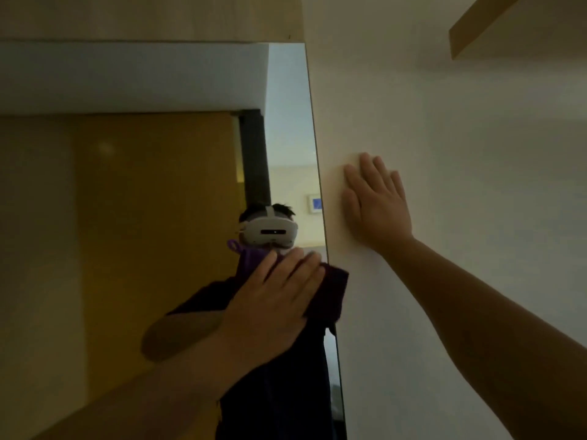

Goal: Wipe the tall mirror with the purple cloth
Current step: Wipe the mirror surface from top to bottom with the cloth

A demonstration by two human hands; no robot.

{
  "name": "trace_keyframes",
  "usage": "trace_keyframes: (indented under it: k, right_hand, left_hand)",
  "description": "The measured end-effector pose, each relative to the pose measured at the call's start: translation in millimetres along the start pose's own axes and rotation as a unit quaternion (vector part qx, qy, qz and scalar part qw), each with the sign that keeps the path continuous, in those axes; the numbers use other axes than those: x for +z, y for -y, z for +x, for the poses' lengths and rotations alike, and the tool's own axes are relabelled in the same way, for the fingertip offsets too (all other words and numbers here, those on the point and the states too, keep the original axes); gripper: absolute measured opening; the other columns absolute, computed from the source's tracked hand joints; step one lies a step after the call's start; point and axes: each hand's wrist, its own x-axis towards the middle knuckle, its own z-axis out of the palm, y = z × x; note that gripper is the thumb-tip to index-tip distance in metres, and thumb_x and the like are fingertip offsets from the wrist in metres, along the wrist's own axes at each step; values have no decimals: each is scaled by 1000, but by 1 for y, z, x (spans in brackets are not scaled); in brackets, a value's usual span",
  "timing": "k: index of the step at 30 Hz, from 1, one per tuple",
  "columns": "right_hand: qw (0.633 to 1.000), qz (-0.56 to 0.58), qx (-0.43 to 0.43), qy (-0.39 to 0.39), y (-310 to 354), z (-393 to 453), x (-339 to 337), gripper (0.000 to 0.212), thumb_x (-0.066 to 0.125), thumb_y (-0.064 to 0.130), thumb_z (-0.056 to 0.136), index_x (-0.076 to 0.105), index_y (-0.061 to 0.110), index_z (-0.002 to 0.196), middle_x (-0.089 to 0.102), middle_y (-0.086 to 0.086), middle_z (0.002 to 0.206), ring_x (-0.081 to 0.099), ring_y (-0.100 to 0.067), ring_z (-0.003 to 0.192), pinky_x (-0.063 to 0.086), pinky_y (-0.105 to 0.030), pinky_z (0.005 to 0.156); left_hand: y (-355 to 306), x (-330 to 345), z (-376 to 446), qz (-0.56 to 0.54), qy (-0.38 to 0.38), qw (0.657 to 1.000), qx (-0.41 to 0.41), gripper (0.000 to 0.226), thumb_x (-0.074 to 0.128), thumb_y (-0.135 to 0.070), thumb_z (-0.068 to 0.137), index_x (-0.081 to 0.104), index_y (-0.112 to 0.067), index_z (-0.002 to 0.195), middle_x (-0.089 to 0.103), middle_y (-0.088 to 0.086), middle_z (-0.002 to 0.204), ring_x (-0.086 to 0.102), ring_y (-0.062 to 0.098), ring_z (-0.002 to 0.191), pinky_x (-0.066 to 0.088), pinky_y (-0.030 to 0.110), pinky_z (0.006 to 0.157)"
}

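My left hand (273, 300) pressed the purple cloth (330, 290) flat-fingered against the tall mirror (127, 217) at its right edge; my right hand (374, 204) lay open on the wall (476, 154). Wiping was under way; next, probably, a sweep leftward.

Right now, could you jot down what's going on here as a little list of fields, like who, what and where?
activity: wiping a mirror
mirror: tall, fixed beside a pale wall
purple cloth: at the mirror's right edge, lapping onto the wall
left hand: flat, pressing the cloth on the glass
right hand: flat on the wall, holding nothing
reflection: person wearing a white headset
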Motion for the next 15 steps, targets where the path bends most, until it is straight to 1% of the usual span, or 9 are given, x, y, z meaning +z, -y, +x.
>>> trace_keyframes:
  k: [2, 3, 5, 7, 9, 10, 13, 15]
  right_hand:
    - [1000, 11, 13, 17, 8, -17, -3, 57, 17, 45, 103, 31, 22, 153, 17, -8, 164, 6, -25, 152, 2, -43, 121]
    - [999, 17, 20, 23, 13, -25, -5, 56, 17, 45, 103, 31, 22, 153, 17, -8, 164, 7, -25, 152, 3, -44, 121]
    - [999, 29, 26, 29, 30, -41, -12, 56, 18, 44, 104, 31, 21, 153, 19, -9, 163, 9, -25, 152, 5, -45, 121]
    - [999, 39, 24, 25, 52, -53, -23, 56, 17, 45, 104, 33, 19, 152, 21, -10, 163, 10, -25, 152, 7, -47, 122]
    - [998, 49, 18, 23, 78, -61, -36, 61, 14, 48, 102, 35, 18, 151, 22, -10, 163, 11, -25, 152, 8, -49, 122]
    - [998, 58, 12, 21, 92, -64, -43, 64, 13, 50, 100, 37, 17, 150, 23, -11, 162, 12, -26, 152, 10, -51, 122]
    - [997, 80, -13, 11, 141, -73, -52, 68, 16, 50, 98, 44, 12, 147, 28, -16, 159, 18, -31, 150, 15, -55, 120]
    - [997, 65, -37, 25, 177, -79, -43, 65, 19, 49, 99, 42, 13, 148, 28, -15, 160, 17, -31, 150, 12, -53, 121]
  left_hand:
    - [-20, 9, -34, -14, 35, 999, 16, 68, 54, -36, 91, 30, -14, 151, 30, 8, 158, 28, 31, 144, 16, 49, 117]
    - [-25, 10, -46, -19, 40, 999, 18, 68, 55, -33, 90, 31, -15, 151, 32, 8, 157, 31, 31, 143, 16, 48, 117]
    - [-26, 7, -62, -22, 26, 999, 18, 59, 51, -26, 92, 37, -16, 148, 39, 7, 151, 40, 29, 136, 23, 45, 114]
    - [-19, 1, -76, -24, -2, 1000, 12, 49, 44, -20, 95, 45, -16, 144, 51, 8, 139, 51, 28, 121, 35, 43, 104]
    - [-5, -8, -94, -35, -31, 999, -15, 43, 43, -15, 96, 52, -15, 138, 59, 8, 126, 58, 28, 108, 43, 42, 94]
    - [4, -11, -105, -42, -44, 998, -35, 41, 43, -14, 97, 54, -14, 136, 61, 8, 123, 59, 28, 106, 44, 42, 92]
    - [44, -24, -140, -37, -75, 992, -98, 40, 47, -13, 96, 54, -14, 135, 61, 8, 121, 56, 28, 106, 41, 41, 90]
    - [75, -34, -167, -26, -97, 987, -126, 40, 55, -12, 95, 52, -14, 135, 61, 8, 121, 57, 29, 105, 41, 42, 89]
